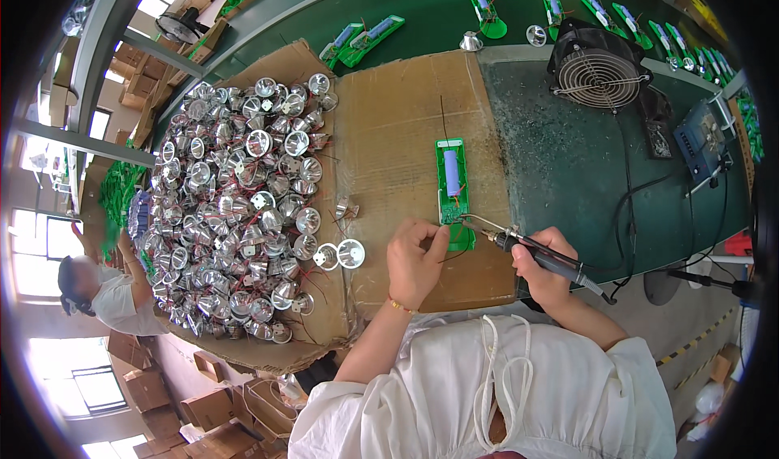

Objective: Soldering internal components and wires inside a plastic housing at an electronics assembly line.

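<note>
One brown cardboard surface (389,134) carries, on its left part, a heap of silver, cup-shaped metallic reflectors (259,142); strays lie towards its near edge, close to the left hand (415,260), where a sideways sweep of that arm could scatter them. The long green plastic case (466,169) lies by the right edge of the surface, closer to the near edge than to the far one. No clamp is visible on it, so a push may well turn it. The black-handled soldering iron (552,258) points at its near end; a slip could, in my judgement, burn a fingertip or melt plastic. Tip contact cannot be told. Right hand (542,274): fingers closed around the handle. Left hand: thumb and forefinger together at the case's near end, seemingly on a thin dark wire (458,256); grip unconfirmed
</note>
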`<state>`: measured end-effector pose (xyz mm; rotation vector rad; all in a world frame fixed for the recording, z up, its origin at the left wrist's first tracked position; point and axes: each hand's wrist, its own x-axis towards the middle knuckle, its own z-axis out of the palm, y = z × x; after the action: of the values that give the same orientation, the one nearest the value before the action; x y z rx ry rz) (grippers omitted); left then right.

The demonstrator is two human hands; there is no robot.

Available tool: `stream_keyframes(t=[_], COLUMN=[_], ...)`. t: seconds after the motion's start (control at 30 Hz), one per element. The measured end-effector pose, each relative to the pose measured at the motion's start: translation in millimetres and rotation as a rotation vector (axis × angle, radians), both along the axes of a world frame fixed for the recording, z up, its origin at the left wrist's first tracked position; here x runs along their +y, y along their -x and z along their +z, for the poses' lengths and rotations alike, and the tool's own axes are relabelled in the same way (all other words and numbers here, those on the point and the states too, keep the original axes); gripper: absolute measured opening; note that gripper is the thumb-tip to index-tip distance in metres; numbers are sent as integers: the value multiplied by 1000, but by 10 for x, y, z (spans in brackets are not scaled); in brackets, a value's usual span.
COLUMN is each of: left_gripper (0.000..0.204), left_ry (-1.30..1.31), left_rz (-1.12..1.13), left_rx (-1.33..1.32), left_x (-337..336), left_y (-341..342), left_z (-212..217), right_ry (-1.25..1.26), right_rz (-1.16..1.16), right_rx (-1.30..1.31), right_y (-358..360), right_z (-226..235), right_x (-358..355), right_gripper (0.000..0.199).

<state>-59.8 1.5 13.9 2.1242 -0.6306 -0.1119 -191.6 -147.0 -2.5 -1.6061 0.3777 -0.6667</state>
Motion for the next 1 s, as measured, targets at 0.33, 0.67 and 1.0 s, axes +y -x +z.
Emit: stream_keyframes(t=[0.33,0.67,1.0], left_gripper=[15,13,11], left_ry=[-4,7,17], left_rz=[24,24,-4], left_rx=[15,63,130], left_x=[-17,-28,-4], left_y=[-10,-21,-75], left_z=[0,10,13], right_ry=[-209,-262,-328], right_rz=[-32,-7,-22], right_rx=[6,21,81], right_y=[-12,-125,-149], right_z=[129,123,155], right_x=[19,51,48], right_gripper=[19,17,17])
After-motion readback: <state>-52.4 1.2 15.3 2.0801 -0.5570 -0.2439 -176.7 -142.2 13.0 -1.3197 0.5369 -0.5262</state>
